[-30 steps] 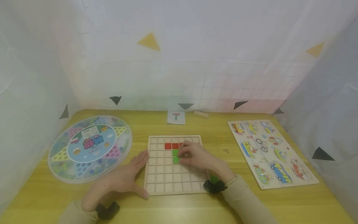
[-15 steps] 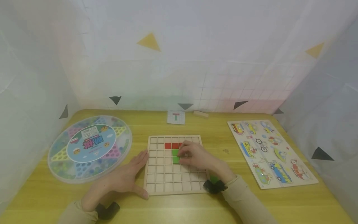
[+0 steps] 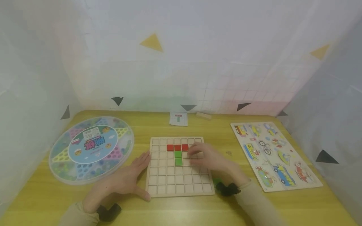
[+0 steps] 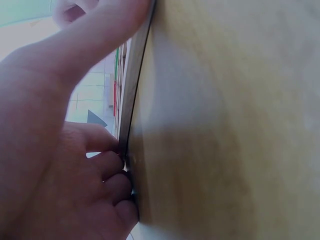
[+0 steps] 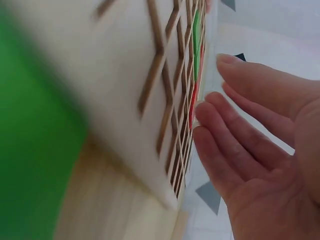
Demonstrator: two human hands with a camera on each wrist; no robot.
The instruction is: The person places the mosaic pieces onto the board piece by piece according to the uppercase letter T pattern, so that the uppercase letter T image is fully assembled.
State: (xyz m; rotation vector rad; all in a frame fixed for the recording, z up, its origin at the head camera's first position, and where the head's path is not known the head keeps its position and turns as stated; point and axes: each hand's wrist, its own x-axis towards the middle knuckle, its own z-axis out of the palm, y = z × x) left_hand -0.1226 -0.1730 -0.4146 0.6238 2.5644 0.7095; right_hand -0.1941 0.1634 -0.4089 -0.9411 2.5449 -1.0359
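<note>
In the head view a wooden grid board (image 3: 158, 190) lies on the table. Three red squares (image 3: 177, 147) make a row near its far side, and two green squares (image 3: 178, 158) run down from the middle one. My left hand (image 3: 124, 179) rests against the board's left edge, thumb near the front corner and fingers farther back. Above the board's right half hovers my right hand (image 3: 209, 158), holding nothing. Its thumb and loosely bent fingers (image 5: 230, 145) stand apart in the right wrist view. A green piece (image 3: 217, 181) beside the board is mostly hidden under the right wrist.
A pattern card (image 3: 178, 119) with a red and green T lies behind the board, a small wooden block (image 3: 204, 116) beside it. At left sits a round Chinese checkers set (image 3: 91, 149); at right, a picture puzzle board (image 3: 275, 155). Patterned sheeting (image 3: 181, 72) stands behind the table.
My right hand has drawn off the green squares and moved a little to the right, uncovering them and the right red square. The left hand stays put.
</note>
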